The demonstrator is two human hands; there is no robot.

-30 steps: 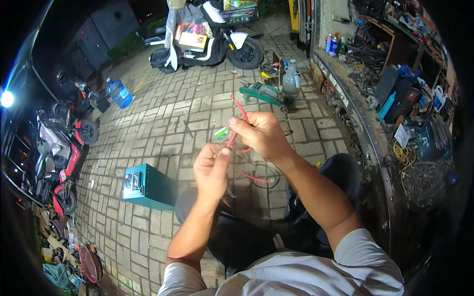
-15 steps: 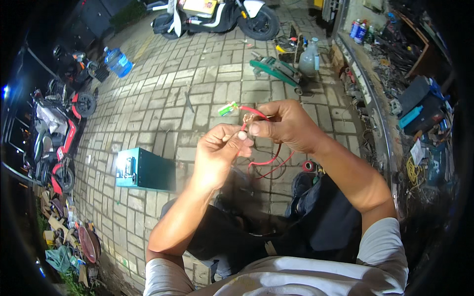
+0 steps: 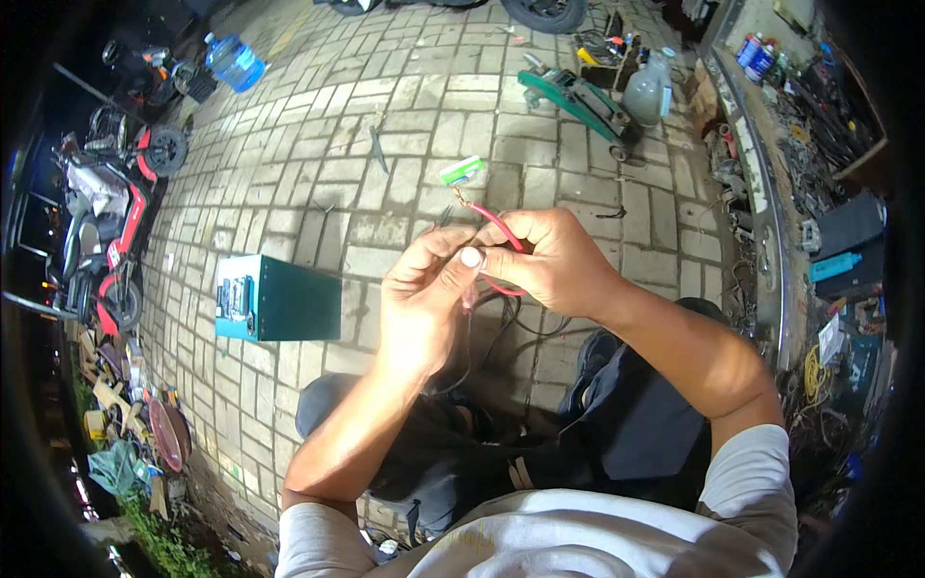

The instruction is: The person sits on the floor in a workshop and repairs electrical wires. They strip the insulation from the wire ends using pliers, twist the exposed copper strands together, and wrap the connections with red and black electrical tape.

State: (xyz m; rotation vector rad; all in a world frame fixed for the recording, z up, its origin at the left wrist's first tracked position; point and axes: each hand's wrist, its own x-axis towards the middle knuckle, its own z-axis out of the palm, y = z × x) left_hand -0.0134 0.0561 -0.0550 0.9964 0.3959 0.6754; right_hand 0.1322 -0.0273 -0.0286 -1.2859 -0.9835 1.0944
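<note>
In front of me, my left hand and my right hand meet, thumbs and fingertips pinched together. A red wire runs out past my right fingers, its stripped copper end pointing away from me. Both hands grip red wire; the stretch between the fingertips is mostly hidden. More red insulation and a thin dark cable hang below the hands. Just beyond the copper end, a small green-and-white packet appears to lie on the paving.
A teal box stands on the bricks at left. A green floor jack and a glass jug stand far right. A blue water bottle is far left, near a red scooter. Tools and scrap clutter line the right side.
My view has tilted, so the ground objects sit higher in the picture. My fingers have closed over the copper strands that showed between my hands; the other bare end stays out.
</note>
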